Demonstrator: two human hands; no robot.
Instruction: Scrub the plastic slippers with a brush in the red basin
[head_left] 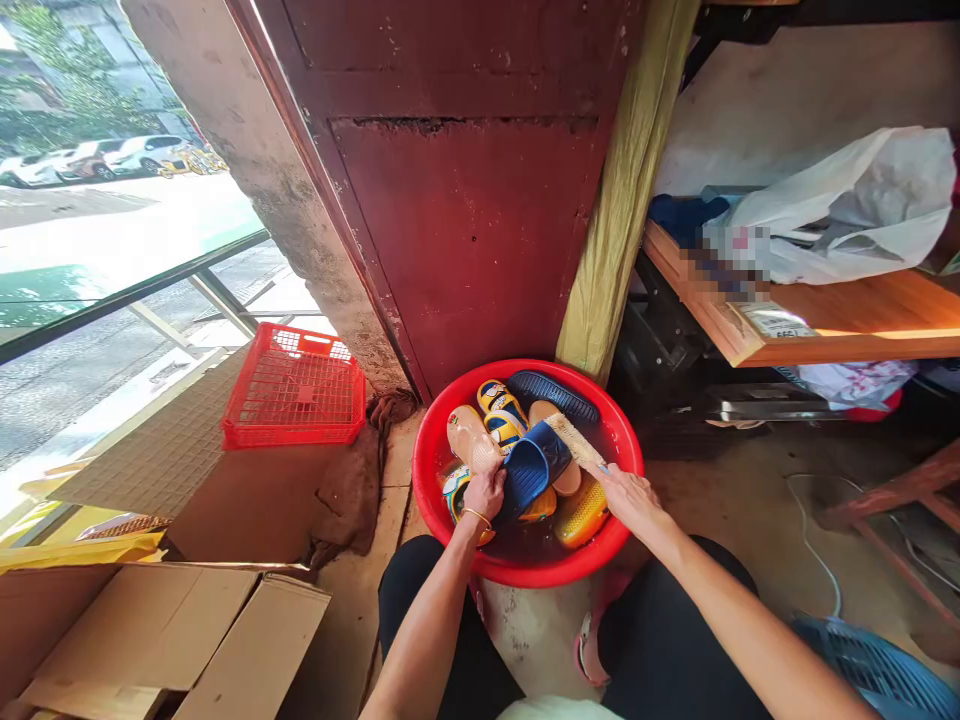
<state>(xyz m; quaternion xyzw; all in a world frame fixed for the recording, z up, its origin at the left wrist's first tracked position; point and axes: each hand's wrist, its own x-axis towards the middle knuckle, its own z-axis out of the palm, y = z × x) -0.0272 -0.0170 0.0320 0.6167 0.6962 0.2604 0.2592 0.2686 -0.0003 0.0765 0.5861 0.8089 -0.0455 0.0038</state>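
Observation:
A blue slide slipper (526, 478) is gripped at its near left side by my left hand (484, 492). My right hand (628, 498) is closed round the handle of a scrubbing brush (576, 442), whose pale bristle end lies against the slipper's far strap. Both are over a round red basin (427, 450) of murky water between my knees. Around the blue slipper lie a beige slipper (469, 436), yellow patterned sandals (502, 408), a dark navy slipper (553, 393) showing its ridged sole, and a yellow slipper (582, 514). Some footwear is partly hidden under the others.
A red plastic crate (292, 390) stands to the left on cardboard, with an open cardboard box (150, 630) nearer me. Behind the basin is a dark red door (472, 240). On the right are a wooden shelf (870, 310) with a white plastic bag (847, 210) and a blue slatted object (870, 670).

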